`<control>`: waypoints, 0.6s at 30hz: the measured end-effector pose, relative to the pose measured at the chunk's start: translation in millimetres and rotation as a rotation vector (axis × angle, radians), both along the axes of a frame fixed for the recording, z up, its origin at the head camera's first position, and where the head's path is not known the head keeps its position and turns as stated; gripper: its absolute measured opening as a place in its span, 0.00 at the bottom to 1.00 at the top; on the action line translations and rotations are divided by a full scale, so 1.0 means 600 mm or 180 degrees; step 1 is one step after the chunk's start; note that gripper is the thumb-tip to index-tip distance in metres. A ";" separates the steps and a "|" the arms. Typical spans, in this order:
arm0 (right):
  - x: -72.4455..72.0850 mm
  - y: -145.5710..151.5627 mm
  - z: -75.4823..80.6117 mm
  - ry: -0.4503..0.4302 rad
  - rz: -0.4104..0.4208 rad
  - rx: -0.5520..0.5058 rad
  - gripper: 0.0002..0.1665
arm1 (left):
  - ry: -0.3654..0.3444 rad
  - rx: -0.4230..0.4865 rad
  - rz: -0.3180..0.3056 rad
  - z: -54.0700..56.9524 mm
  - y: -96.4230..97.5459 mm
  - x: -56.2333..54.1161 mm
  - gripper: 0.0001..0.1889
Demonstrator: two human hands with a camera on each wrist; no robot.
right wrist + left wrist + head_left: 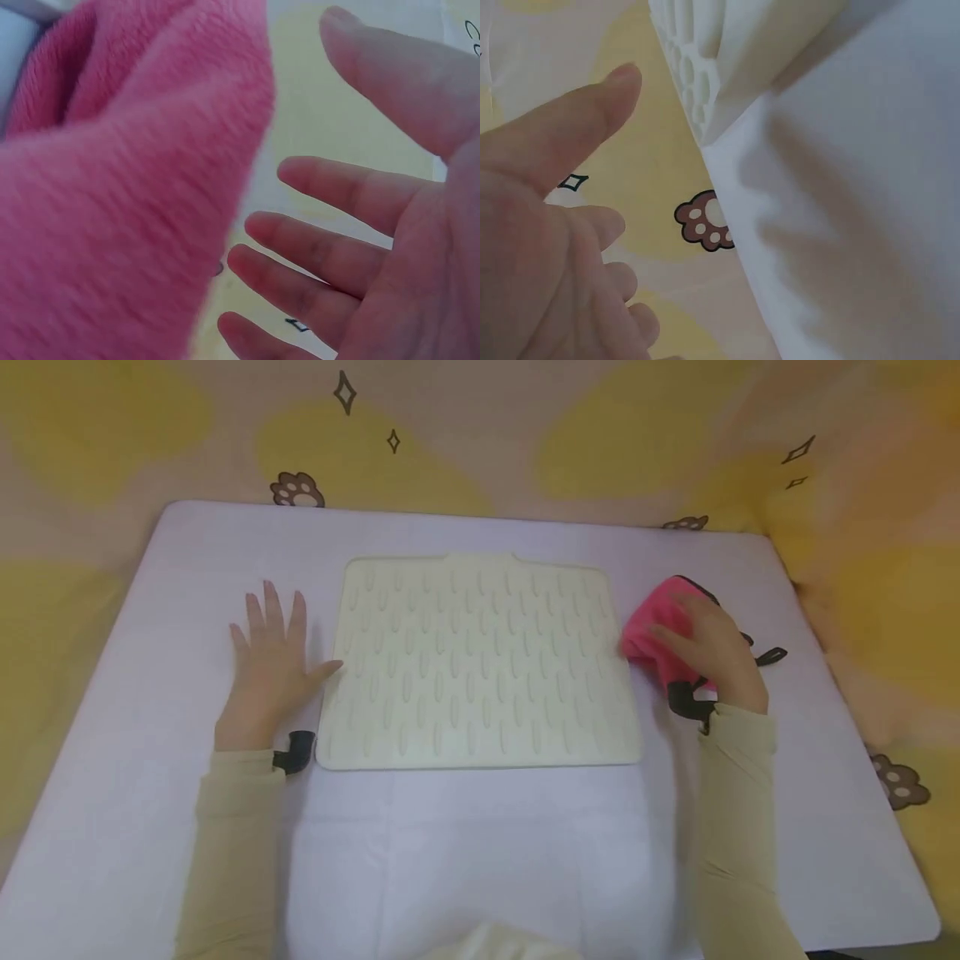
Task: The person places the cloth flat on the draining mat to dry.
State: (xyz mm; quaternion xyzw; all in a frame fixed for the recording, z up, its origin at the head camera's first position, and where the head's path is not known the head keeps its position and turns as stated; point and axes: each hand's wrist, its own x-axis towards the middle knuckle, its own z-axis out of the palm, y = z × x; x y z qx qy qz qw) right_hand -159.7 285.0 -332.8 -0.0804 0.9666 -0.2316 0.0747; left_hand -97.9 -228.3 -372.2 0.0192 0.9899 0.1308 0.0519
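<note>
Left grip (272, 672) is empty, spread; right grip (711, 645) relaxed beside pink cloth (649, 628); mat (480, 668) lies between, likely so both reach.

Backdrop (480, 422): pale pinkish-beige, large soft-edged yellow patches, more orange toward the right; around the far edge and both sides of the table. Printed motifs: brown paw prints (297, 490), dark-outlined; four-pointed stars (345, 392), outline only, of differing sizes. Table (135, 693): white with a lilac cast, rounded corners, faint creases across the near part. Light: soft, rather dim; blurred shadows on the tabletop.
</note>
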 end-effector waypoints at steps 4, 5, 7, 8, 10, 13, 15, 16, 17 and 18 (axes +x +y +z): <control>0.008 0.001 -0.018 -0.0142 -0.0124 -0.0165 0.47 | -0.0050 0.0155 -0.0083 -0.012 0.008 0.000 0.53; 0.009 0.002 -0.022 -0.0158 -0.0143 -0.0209 0.48 | -0.0071 0.0186 -0.0107 -0.013 0.010 0.000 0.53; 0.011 0.004 -0.029 -0.0181 -0.0183 -0.0261 0.47 | -0.0146 0.0237 -0.0169 -0.016 0.015 0.001 0.53; 0.012 0.005 -0.033 -0.0180 -0.0194 -0.0274 0.47 | -0.0190 0.0265 -0.0201 -0.017 0.017 0.001 0.53; 0.013 0.006 -0.041 -0.0179 -0.0202 -0.0299 0.46 | -0.0304 0.0328 -0.0284 -0.020 0.021 0.003 0.53; 0.012 0.008 -0.050 -0.0178 -0.0188 -0.0313 0.44 | -0.0516 0.0498 -0.0421 -0.026 0.023 0.005 0.52; 0.010 0.009 -0.054 -0.0194 -0.0166 -0.0335 0.45 | -0.0650 0.0559 -0.0501 -0.031 0.022 0.006 0.50; 0.010 0.010 -0.056 -0.0226 -0.0154 -0.0330 0.46 | -0.0708 0.0583 -0.0534 -0.033 0.021 0.007 0.49; 0.009 0.010 -0.058 -0.0250 -0.0132 -0.0328 0.47 | -0.0752 0.0586 -0.0564 -0.035 0.020 0.007 0.48; 0.008 0.011 -0.059 -0.0273 -0.0105 -0.0325 0.48 | -0.0781 0.0584 -0.0589 -0.037 0.019 0.007 0.47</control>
